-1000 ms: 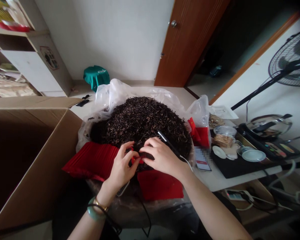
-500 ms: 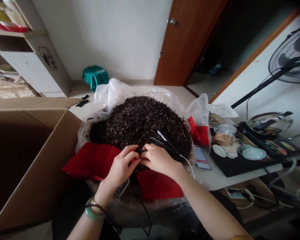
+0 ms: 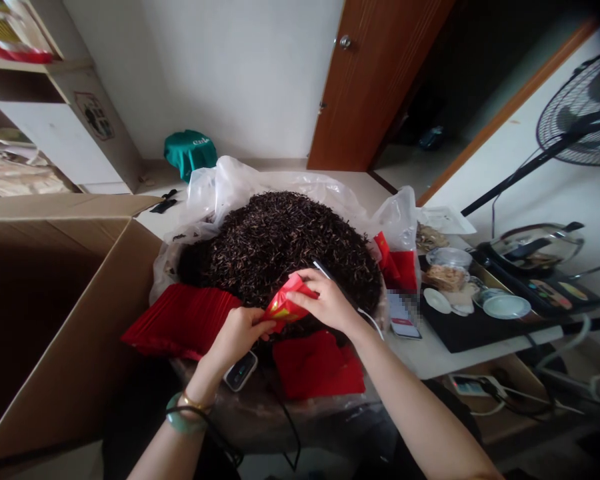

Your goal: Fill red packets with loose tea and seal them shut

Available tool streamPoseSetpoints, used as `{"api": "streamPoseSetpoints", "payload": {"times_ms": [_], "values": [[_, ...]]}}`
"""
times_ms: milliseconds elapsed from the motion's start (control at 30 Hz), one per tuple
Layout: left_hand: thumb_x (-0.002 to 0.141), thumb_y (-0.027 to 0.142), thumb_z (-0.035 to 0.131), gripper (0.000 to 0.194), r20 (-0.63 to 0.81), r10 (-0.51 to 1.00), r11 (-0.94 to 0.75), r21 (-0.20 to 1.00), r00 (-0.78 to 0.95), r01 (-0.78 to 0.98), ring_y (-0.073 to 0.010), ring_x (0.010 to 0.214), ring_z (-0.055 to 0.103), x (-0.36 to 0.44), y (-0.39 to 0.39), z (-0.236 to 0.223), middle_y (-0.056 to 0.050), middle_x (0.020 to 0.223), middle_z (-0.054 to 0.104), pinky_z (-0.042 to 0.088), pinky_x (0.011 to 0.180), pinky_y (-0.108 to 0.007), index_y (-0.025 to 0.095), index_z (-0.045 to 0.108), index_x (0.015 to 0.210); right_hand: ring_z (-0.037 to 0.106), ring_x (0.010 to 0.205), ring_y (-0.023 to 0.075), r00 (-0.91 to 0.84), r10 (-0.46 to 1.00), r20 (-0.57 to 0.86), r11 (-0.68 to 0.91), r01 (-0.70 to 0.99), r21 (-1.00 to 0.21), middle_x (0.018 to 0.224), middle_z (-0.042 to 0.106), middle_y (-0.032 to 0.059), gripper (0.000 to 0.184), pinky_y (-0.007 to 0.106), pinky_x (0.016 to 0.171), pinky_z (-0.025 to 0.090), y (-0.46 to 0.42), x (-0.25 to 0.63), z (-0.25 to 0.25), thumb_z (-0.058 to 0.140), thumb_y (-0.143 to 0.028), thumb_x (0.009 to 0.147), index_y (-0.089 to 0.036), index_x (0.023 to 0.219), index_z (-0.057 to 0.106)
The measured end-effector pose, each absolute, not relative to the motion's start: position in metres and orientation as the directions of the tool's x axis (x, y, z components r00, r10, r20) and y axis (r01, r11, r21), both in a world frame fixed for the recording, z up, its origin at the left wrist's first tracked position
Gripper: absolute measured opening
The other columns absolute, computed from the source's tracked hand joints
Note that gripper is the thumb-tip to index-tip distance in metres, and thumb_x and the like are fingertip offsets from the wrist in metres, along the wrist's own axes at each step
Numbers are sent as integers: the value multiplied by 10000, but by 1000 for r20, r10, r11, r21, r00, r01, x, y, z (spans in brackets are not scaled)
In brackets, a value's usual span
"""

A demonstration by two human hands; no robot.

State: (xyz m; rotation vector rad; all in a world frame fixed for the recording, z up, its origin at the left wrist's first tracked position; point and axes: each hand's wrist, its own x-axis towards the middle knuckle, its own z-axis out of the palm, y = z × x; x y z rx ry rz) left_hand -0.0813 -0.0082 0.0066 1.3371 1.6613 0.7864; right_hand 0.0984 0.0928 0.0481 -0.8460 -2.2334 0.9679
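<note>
Both grips are closed on one red packet [image 3: 286, 301], right at the lower centre of the frame: the left hand [image 3: 243, 333] pinches its lower left end, the right hand [image 3: 325, 300] clasps its upper right side. Behind it rises a heap of dark leaves [image 3: 285, 240], spread in a clear plastic bag [image 3: 230, 183]. Left of the hands, a row of red packets [image 3: 185, 320] leans tightly packed; below the right hand lie flat red packets [image 3: 317, 370]. A small device [image 3: 241, 371] sits under the left wrist. Over on the right, a phone [image 3: 404, 319] rests on the surface [image 3: 433, 357], beside a black mat [image 3: 455, 333] bearing dishes. An open cardboard box [image 3: 80, 333] fills the lower left.
</note>
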Motion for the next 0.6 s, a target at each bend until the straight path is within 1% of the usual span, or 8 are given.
{"api": "streamPoseSetpoints", "payload": {"times_ms": [100,233,267,333,400,433,500,600], "values": [[782,367,583,260,-251,968,236,884,-16,404,-166,611,656,-82,-8,1,-2,633,714,469,566,-228,162,741,790,585,1062,218,-551,795,255,483,320,-815,1033,674,73,170,383,973,439,94,93,38,636,-303,831,-182,751,724],[771,368,615,242,-186,982,171,844,-22,509,-172,640,650,-80,-6,-4,0,674,720,491,611,-247,170,744,821,600,1001,208,-538,805,249,491,370,-789,991,666,67,179,364,932,474,90,92,35,636,-312,836,-196,732,723],[748,362,648,258,-126,991,128,838,-41,530,-186,708,664,-78,-6,-5,-11,770,737,509,651,-263,179,734,909,596,992,213,-545,792,276,530,390,-753,989,659,73,177,367,924,480,87,91,37,641,-315,834,-197,730,722],[676,338,728,511,67,990,13,829,-123,560,-233,934,660,-70,-5,-8,-66,1052,713,533,784,-327,200,634,1159,583,974,226,-556,756,345,619,439,-651,988,641,92,188,385,905,491,77,87,42,628,-313,848,-194,735,719],[625,306,771,789,282,932,-94,794,-227,601,-279,1150,575,-60,-5,-12,-149,1277,594,494,932,-414,183,459,1339,570,953,238,-577,724,379,679,496,-541,984,625,118,235,402,882,501,64,78,47,569,-303,888,-178,756,717],[639,291,759,831,359,895,-125,772,-265,623,-292,1199,542,-55,-6,-15,-180,1317,555,470,972,-443,163,395,1375,566,942,241,-599,711,369,695,519,-498,979,618,128,266,404,870,505,57,73,48,530,-299,910,-167,774,717],[726,242,673,728,416,855,-135,756,-310,641,-280,1178,565,-49,-7,-21,-192,1291,568,475,971,-444,147,362,1377,563,936,244,-653,688,316,716,541,-442,979,606,144,305,395,851,511,45,66,53,472,-304,939,-143,841,712],[767,173,588,473,340,863,-58,801,-374,596,-220,932,676,-48,-9,-25,-112,1056,684,556,809,-365,166,477,1228,568,964,240,-748,630,209,751,519,-407,1005,597,151,334,363,840,505,37,67,62,416,-309,962,-115,928,686]]}}
